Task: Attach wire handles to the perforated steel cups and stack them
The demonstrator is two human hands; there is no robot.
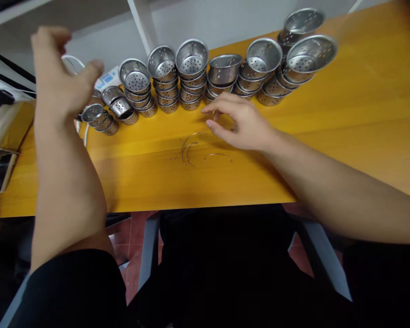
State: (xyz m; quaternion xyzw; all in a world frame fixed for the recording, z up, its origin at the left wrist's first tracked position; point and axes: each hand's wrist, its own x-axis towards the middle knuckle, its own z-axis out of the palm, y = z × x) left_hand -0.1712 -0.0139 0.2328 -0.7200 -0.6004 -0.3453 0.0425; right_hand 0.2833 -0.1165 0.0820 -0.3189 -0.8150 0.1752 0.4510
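My left hand (63, 75) is raised at the left, its fingers apart and nothing seen in them. Below and to its right stand short stacks of small perforated metal cups (94, 115). My right hand (241, 120) hovers over the table with thumb and fingers spread, holding nothing visible. Just behind it is a stack topped by a perforated metal cup (224, 68), its lower part partly hidden by the hand. Several thin curved wires (187, 148) lie on the wood, left of the right hand. Another curved wire (217, 154) rests just below that hand.
Taller stacks of perforated cups (309, 57) continue along the back right of the yellow wooden table (369, 114). A white power strip (106, 78) and cables are at the back left. Dark items and a package (7, 127) sit at the far left. Grey chair armrests (149, 250) are below.
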